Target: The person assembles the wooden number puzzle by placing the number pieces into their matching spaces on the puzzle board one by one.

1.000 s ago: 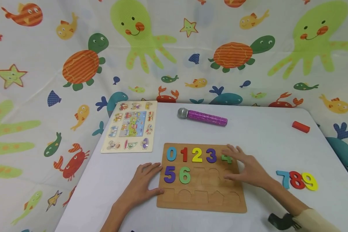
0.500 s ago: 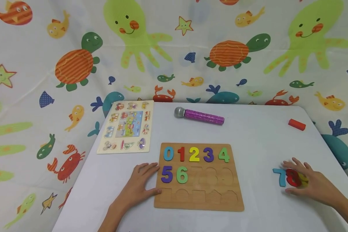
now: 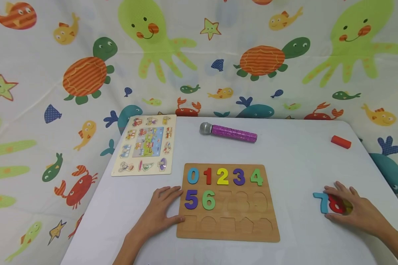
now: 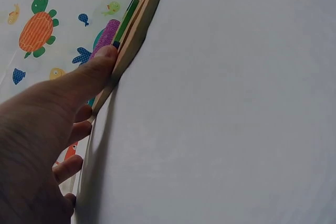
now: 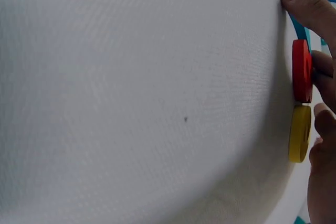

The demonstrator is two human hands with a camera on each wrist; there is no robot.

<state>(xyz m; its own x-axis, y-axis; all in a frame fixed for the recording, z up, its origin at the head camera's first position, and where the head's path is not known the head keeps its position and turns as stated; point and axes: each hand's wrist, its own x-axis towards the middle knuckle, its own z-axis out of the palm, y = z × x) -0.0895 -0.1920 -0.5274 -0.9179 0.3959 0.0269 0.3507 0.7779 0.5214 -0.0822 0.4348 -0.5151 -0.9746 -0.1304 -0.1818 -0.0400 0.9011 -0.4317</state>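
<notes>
A wooden number board holds the digits 0 to 6 in its upper two rows. My left hand rests at its left edge, fingers extended; the left wrist view shows the thumb touching the board's side. At the right, my right hand is over loose digits: a blue number 7, a red number 8 and a yellow number 9. Its thumb touches the 7's lower end, with the index fingertip close by the top; whether they pinch it is unclear. The hand largely covers the 9 in the head view.
A picture puzzle board lies at the back left. Behind the number board is a purple toy microphone, and a red cylinder lies at the far right. A sea-animal patterned cloth hangs behind the white table.
My right hand has left the green 4 on the board and gone right to the loose digits; in the last half second its thumb has edged toward the 7. The left hand stays put.
</notes>
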